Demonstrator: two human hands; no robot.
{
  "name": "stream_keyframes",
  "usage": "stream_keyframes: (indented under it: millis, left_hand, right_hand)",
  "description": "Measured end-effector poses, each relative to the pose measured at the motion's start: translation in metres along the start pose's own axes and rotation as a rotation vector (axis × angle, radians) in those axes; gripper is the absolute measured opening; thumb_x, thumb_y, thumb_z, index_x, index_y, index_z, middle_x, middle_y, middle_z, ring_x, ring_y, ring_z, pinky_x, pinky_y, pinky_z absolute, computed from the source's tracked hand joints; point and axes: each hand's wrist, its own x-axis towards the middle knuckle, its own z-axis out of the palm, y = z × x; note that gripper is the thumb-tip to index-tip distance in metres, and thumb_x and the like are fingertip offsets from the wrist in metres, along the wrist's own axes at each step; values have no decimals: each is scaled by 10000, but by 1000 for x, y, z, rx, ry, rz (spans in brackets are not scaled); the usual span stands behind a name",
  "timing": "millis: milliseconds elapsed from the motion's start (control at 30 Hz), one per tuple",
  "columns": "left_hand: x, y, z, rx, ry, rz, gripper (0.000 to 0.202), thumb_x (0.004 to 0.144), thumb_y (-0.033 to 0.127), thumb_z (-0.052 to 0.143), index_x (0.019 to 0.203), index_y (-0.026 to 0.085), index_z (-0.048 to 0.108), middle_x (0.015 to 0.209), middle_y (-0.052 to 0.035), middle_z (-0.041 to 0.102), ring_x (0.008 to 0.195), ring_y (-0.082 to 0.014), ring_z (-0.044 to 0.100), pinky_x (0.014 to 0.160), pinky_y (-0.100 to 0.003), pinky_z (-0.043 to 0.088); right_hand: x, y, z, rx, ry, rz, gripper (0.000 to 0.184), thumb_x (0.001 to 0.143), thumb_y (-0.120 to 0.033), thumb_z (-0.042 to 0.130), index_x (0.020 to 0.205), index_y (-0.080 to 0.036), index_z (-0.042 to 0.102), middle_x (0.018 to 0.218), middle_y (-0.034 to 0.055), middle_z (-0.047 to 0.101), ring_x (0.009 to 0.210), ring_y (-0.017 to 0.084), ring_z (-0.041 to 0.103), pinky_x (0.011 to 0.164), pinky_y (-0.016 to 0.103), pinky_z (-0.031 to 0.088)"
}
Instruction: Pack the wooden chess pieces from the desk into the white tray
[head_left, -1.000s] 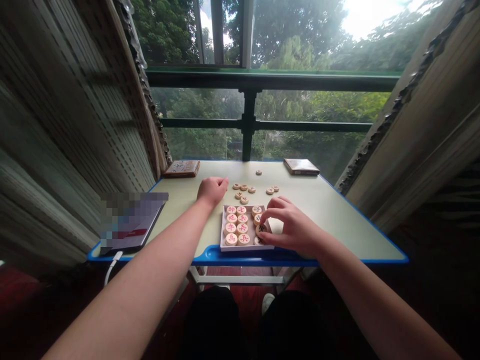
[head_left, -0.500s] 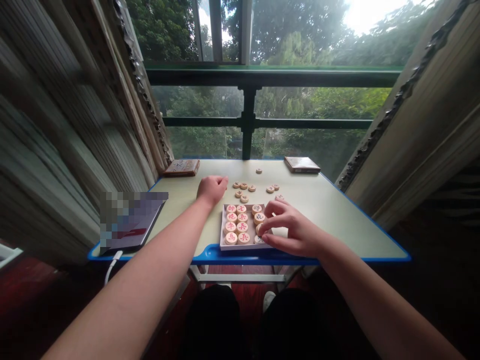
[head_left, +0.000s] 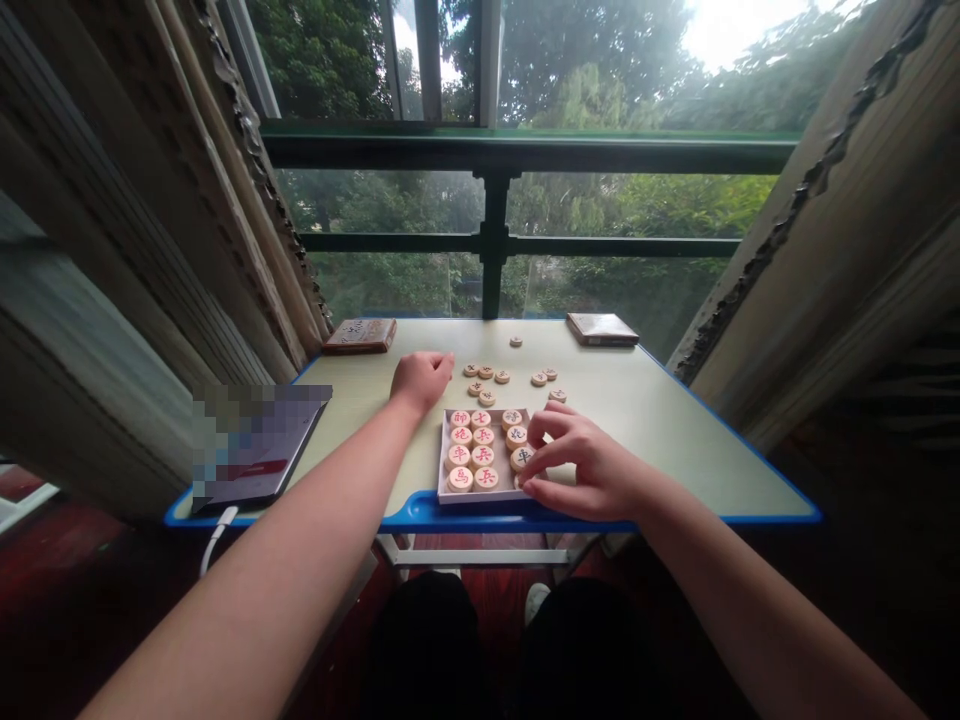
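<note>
My right hand (head_left: 589,460) is at the front right corner of a shallow open box (head_left: 442,480). Its thumb and forefinger close on a Chinese chess piece (head_left: 519,481) in the box's right column; most of that piece is hidden. Just behind it, a piece with a black character (head_left: 523,458) shows beside the fingertips. Two columns of red-lettered pieces (head_left: 482,456) fill the box's left side, with a gap before the right column. My left hand (head_left: 421,380) rests closed on the table, knuckles up, left of the box; whatever is inside it is hidden.
Several loose pieces (head_left: 487,372) lie behind the box, one (head_left: 516,342) farther back. Flat brown boxes stand at the back left (head_left: 361,335) and back right (head_left: 602,329). A tablet-like device (head_left: 289,455) with a white cable (head_left: 217,540) occupies the table's left edge.
My right fingers have shifted slightly, uncovering more of the black-lettered piece and covering more of the front one. My left hand stays in place. The view has turned slightly.
</note>
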Motion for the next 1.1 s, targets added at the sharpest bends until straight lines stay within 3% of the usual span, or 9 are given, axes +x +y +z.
stream_keyframes:
  millis: [133, 233, 333, 433, 533, 633, 867, 1000, 1100]
  left_hand:
    - [0, -1, 0, -14, 7, 8, 426, 770, 451, 380, 521, 186, 602, 518, -32, 617, 541, -157, 531, 540, -264, 321]
    - [-1, 0, 0, -24, 6, 8, 421, 765, 453, 386, 507, 189, 588, 500, -30, 602, 531, -157, 524, 534, -266, 313]
    - [-2, 2, 0, -36, -15, 30, 422, 766, 455, 380, 502, 194, 582, 502, -30, 606, 519, -159, 520, 531, -267, 311]
    - [-2, 3, 0, -31, -14, 41, 423, 766, 457, 376, 496, 200, 576, 512, -31, 613, 530, -165, 529, 535, -268, 314]
    - [-1, 2, 0, -27, -22, 11, 427, 766, 471, 377, 492, 205, 569, 497, -28, 599, 542, -170, 538, 542, -269, 321]
    - [0, -1, 3, -54, -75, 21, 426, 771, 487, 376, 532, 202, 583, 500, -22, 589, 543, -166, 538, 547, -267, 333]
    - [1, -1, 5, -127, -157, 47, 336, 786, 359, 365, 736, 186, 648, 667, -26, 643, 667, -172, 574, 625, -266, 410]
    - [1, -2, 9, -138, -158, 174, 307, 744, 231, 389, 833, 179, 678, 907, -59, 670, 918, -197, 573, 855, -294, 414]
    - [2, -4, 15, -244, -250, 215, 340, 716, 183, 407, 912, 182, 685, 1068, -59, 646, 1048, -199, 540, 973, -306, 360]
  right_hand:
    - [-3, 2, -3, 48, 227, 43, 275, 807, -347, 512, 700, -172, 696, 720, 55, 507, 723, 163, 461, 694, 320, 394]
    - [5, 10, -19, 40, 427, 285, 292, 827, -354, 478, 777, -161, 692, 752, 55, 536, 715, 157, 501, 652, 295, 406]
    - [22, 29, -42, -75, 290, 479, 230, 772, -318, 540, 879, -178, 688, 746, 32, 576, 667, 143, 513, 635, 274, 402]
    - [36, 58, -51, -237, 281, 571, 207, 735, -234, 545, 863, -170, 695, 800, 51, 613, 732, 162, 540, 698, 279, 404]
    - [37, 85, -38, -316, 289, 651, 255, 747, -272, 539, 921, -157, 687, 934, 95, 603, 844, 197, 549, 759, 302, 416]
    - [31, 102, -18, -342, 190, 545, 303, 763, -343, 546, 973, -167, 675, 1042, 106, 584, 941, 221, 532, 852, 340, 403]
    - [27, 105, -7, -262, 71, 523, 281, 736, -231, 563, 985, -164, 674, 1053, 89, 623, 922, 196, 573, 859, 287, 422]
    - [27, 105, -15, -205, 120, 605, 333, 748, -276, 548, 1032, -135, 652, 1074, 115, 615, 918, 212, 584, 817, 295, 446]
    - [24, 105, -23, -218, 120, 688, 355, 729, -250, 542, 1037, -111, 650, 1084, 146, 612, 965, 249, 570, 827, 322, 440]
